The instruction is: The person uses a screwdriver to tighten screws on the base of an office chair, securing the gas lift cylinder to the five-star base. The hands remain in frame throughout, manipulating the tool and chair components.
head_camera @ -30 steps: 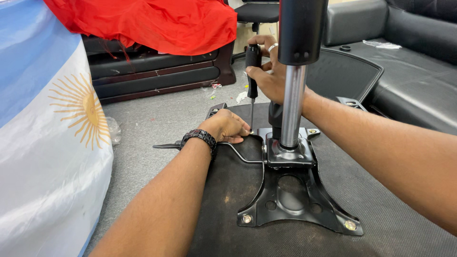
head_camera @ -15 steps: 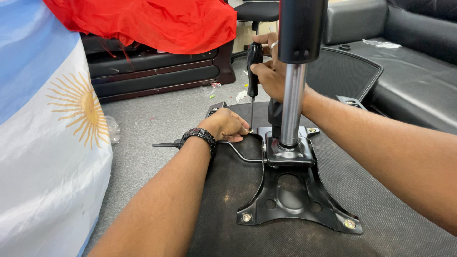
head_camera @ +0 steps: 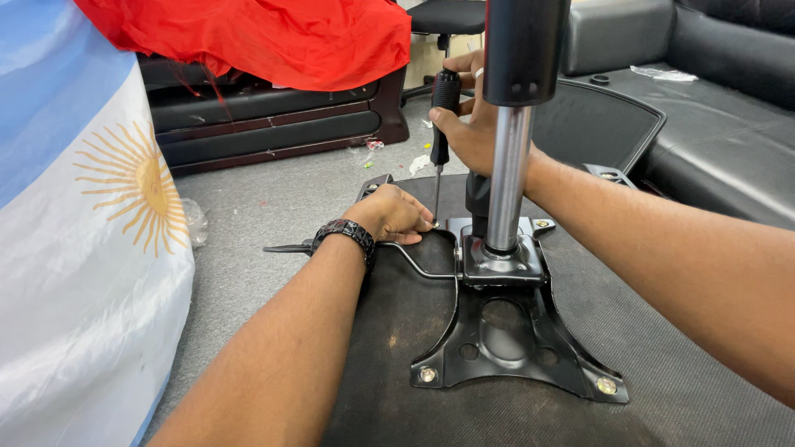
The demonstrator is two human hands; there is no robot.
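Observation:
My right hand (head_camera: 472, 124) grips the black handle of a screwdriver (head_camera: 441, 112) held upright, its tip down at the far left corner of a black metal chair plate (head_camera: 505, 339). My left hand (head_camera: 396, 213), with a dark wristband, rests by that corner, its fingers at the screwdriver tip and on a bent metal lever rod (head_camera: 414, 258). The plate lies on the upturned dark fabric seat (head_camera: 687, 389). A chrome gas-lift column (head_camera: 507, 182) with a black sleeve rises from the plate's middle, partly hiding my right hand.
A white and light-blue flag cloth with a yellow sun (head_camera: 83, 215) fills the left. A red cloth (head_camera: 265, 37) drapes over dark furniture behind. A black leather sofa (head_camera: 729, 124) stands at the right. Small scraps lie on the grey carpet (head_camera: 273, 215).
My right hand has shifted slightly on the screwdriver handle, as if turning it. My left hand and the plate stay where they were.

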